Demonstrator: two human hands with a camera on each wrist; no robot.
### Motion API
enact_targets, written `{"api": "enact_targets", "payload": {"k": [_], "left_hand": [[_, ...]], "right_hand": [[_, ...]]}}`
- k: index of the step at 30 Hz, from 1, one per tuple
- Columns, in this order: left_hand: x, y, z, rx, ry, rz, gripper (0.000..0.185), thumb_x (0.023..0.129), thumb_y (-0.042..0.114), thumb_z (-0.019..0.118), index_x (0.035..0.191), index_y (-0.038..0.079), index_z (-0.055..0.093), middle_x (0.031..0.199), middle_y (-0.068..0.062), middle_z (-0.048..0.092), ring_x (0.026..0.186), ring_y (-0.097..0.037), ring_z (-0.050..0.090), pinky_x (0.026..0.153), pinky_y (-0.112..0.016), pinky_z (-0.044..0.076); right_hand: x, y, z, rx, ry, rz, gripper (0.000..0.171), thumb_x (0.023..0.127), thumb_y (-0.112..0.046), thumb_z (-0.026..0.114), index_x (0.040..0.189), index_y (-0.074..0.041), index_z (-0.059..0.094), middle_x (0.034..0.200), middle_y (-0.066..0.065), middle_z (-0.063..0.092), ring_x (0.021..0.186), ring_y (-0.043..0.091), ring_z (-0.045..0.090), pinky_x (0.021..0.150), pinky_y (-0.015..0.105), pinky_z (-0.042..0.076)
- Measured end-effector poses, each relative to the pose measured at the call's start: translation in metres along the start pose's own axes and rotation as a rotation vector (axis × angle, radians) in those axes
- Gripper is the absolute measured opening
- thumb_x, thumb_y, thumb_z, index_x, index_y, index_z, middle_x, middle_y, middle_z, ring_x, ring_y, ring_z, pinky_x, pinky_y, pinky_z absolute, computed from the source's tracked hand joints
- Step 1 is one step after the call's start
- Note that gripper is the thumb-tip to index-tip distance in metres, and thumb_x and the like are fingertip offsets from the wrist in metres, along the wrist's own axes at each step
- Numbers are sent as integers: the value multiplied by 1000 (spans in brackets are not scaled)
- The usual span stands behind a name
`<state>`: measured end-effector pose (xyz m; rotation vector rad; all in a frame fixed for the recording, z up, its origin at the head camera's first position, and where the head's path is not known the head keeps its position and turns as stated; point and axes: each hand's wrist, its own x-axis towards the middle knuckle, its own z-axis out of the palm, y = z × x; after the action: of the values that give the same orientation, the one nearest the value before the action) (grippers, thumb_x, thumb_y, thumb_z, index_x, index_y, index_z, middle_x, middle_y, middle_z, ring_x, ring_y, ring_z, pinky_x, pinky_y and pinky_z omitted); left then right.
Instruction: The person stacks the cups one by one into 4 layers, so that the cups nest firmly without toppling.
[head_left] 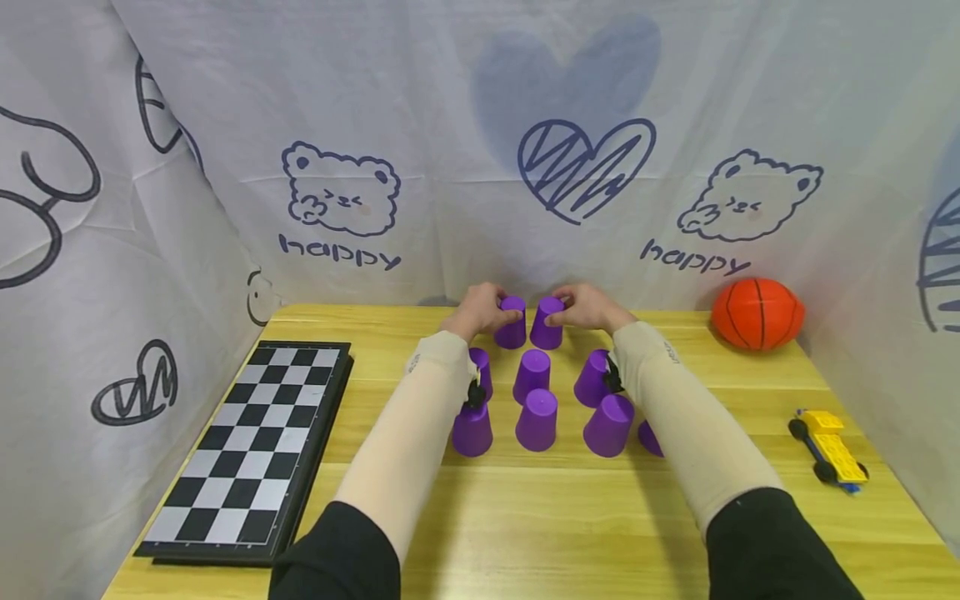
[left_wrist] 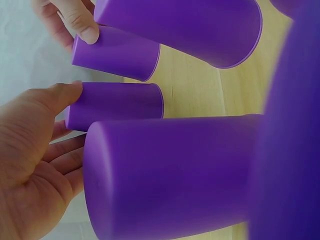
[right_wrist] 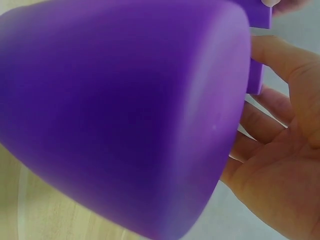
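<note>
In the head view two upside-down purple cups stand side by side at the back of the table. My left hand [head_left: 478, 313] pinches the left back cup [head_left: 512, 335] near its top, thumb on the near side and fingers behind. On the other one, the right back cup [head_left: 546, 335], my right hand [head_left: 592, 309] has the same kind of pinch. The left wrist view shows my left thumb [left_wrist: 70, 95] on the cup's side. A nearer cup [right_wrist: 125, 115] fills most of the right wrist view and covers much of the right-hand cup.
Several more upside-down purple cups stand in two rows nearer me, including a middle cup [head_left: 532, 377] and a front cup [head_left: 537, 422]; my forearms partly cover the outer ones. A chessboard [head_left: 247, 442] lies left. A red ball [head_left: 757, 314] and yellow toy car [head_left: 831, 448] are right.
</note>
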<state>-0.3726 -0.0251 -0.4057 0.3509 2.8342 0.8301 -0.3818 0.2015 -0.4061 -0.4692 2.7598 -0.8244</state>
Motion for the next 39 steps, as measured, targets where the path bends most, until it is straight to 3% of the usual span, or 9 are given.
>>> {"api": "enact_targets", "payload": {"k": [8,15,16,20,22,23,29,39], "left_hand": [[-1,2,1,30,9,15,55,102,37,70,142,0,62,136,-17,69,131,-33,62,114,-41,51],[5,-2,2,47,-24,44,60,103,38,69,148,0,56,146,-19,63,140,-35,56,121,-43,45],[18,-14,8,42,-23,57,65,102,44,69,149,1,55,148,-17,62,142,-34,54,122,-42,44],[15,-12,-2,37,-20,75,72,102,45,67,156,1,46,157,-18,54,150,-35,46,127,-44,38],[11,-10,-9,41,-4,107,73,101,46,68,156,1,46,156,-19,54,149,-36,47,126,-44,39],[-5,2,-20,43,-6,112,71,103,41,67,156,-1,45,155,-22,55,147,-38,49,124,-45,41],[-23,1,-38,33,3,186,70,102,42,68,156,3,46,134,-23,67,119,-33,67,103,-44,57],[-55,-12,-61,37,-38,259,61,101,39,71,147,2,54,128,-25,72,119,-35,69,102,-48,58]], "right_hand": [[-9,-2,-6,31,-16,21,82,93,-24,77,160,2,37,154,31,51,142,47,52,118,55,46],[-33,1,-20,-5,1,-64,67,96,-24,74,149,9,49,151,32,53,139,50,53,118,60,44],[-37,2,-22,-7,5,-70,65,96,-24,74,148,9,52,150,32,55,138,50,54,118,60,44],[-52,3,-28,-21,29,-98,57,96,-25,75,142,7,59,143,30,62,134,48,59,116,59,47],[-60,4,-30,-29,38,-103,55,96,-26,76,140,4,62,140,28,65,132,46,61,114,59,49],[-63,5,-30,-32,38,-104,54,95,-27,77,138,4,64,138,27,67,131,46,62,113,59,50],[-83,10,-28,-42,15,-128,54,94,-30,78,136,2,67,133,24,71,128,44,65,112,59,51],[-111,16,-20,-78,-42,-123,58,92,-35,82,137,-2,67,131,18,73,127,39,66,110,58,52]]}}
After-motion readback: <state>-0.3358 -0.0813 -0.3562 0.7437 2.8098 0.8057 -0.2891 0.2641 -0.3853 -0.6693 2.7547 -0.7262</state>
